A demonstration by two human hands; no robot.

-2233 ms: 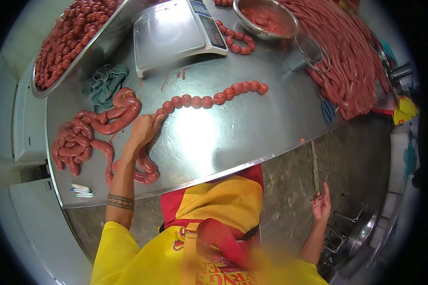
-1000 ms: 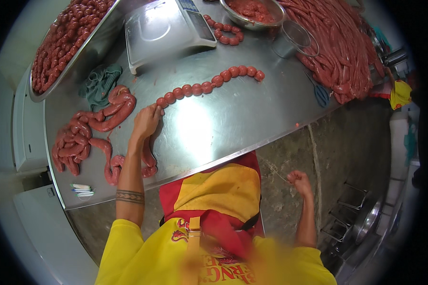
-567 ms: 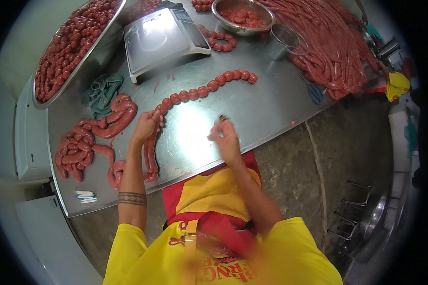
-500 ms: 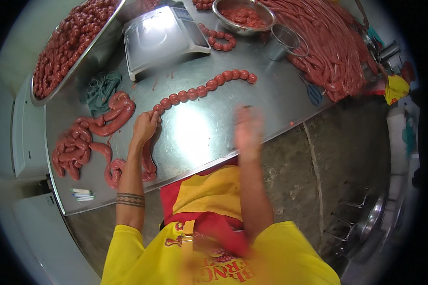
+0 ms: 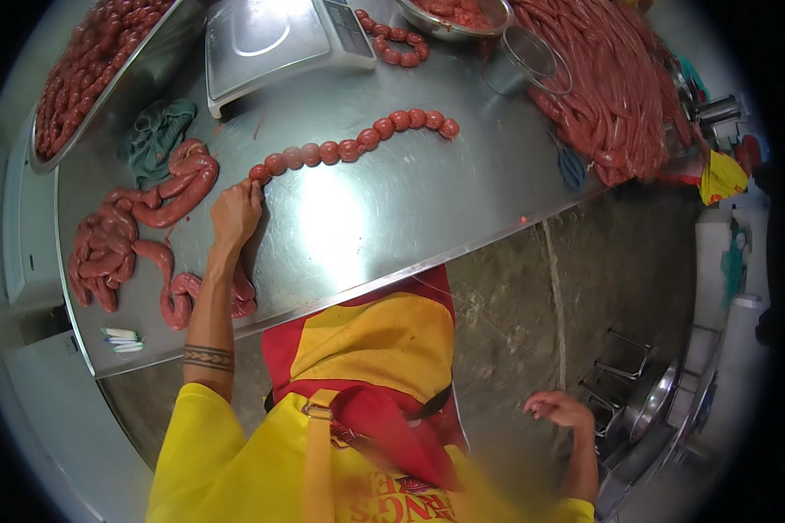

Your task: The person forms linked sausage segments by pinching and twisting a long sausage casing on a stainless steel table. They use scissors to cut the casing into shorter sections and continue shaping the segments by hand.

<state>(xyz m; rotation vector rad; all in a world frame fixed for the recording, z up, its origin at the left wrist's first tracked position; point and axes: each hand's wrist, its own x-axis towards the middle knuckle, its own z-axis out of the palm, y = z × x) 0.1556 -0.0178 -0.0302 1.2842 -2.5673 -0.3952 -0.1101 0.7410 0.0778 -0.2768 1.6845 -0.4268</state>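
My left hand (image 5: pixel 237 211) is closed on the near left end of a sausage string (image 5: pixel 330 152), pinching beside its last round link. The string's short red links curve across the steel table up to the right. A longer unlinked sausage casing (image 5: pixel 242 292) hangs from under my left hand and lies partly behind my forearm. Off the table, low on the right, my right hand (image 5: pixel 560 408) is over the floor with its fingers curled together. A faint thread-like line (image 5: pixel 432 287) crosses near the table edge; I cannot make out whether my right hand holds it.
Thick sausage coils (image 5: pixel 105 248) and a green cloth (image 5: pixel 159 139) lie on the left. A scale (image 5: pixel 275 48), a bowl of minced meat (image 5: pixel 453 13), a metal cup (image 5: pixel 523 61) and piled casings (image 5: pixel 602 96) occupy the far side. A tray of links (image 5: pixel 96 70) stands at far left.
My right hand has swung from above the table's front edge down and right, out over the floor. My left hand keeps its grip on the string's end. The whole view has shifted slightly.
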